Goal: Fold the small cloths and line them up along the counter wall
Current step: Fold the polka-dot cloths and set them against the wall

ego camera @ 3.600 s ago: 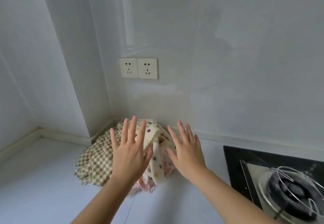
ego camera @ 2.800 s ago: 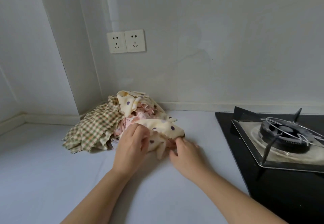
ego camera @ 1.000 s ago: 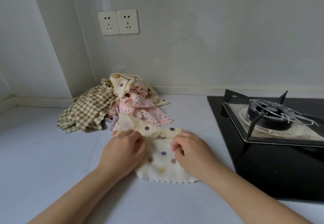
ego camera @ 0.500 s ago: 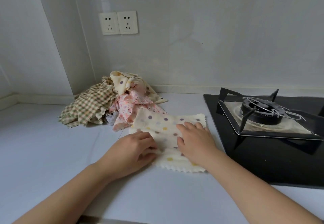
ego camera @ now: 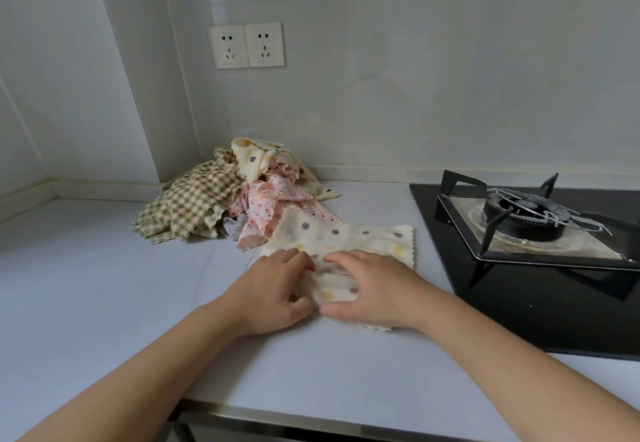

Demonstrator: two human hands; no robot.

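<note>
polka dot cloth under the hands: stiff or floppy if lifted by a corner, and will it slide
Probably floppy: the polka dot cloth rumples between the left hand and right hand. Likely light, being thin like the crumpled pile. It may slide easily on the smooth counter.

**Pretty sure this is a home kitchen**

The giveaway is the black glass gas hob [ego camera: 519, 303] set into the pale grey smooth countertop [ego camera: 104, 285], with a round black burner and metal pan support [ego camera: 519, 211] on top. The counter runs into a corner of plain off-white wall [ego camera: 450, 78] with a low upstand along the back. There's a white double wall socket [ego camera: 246, 45] just above the worktop, and a heap of small patterned cloths [ego camera: 207, 202] sits in the corner.
</note>
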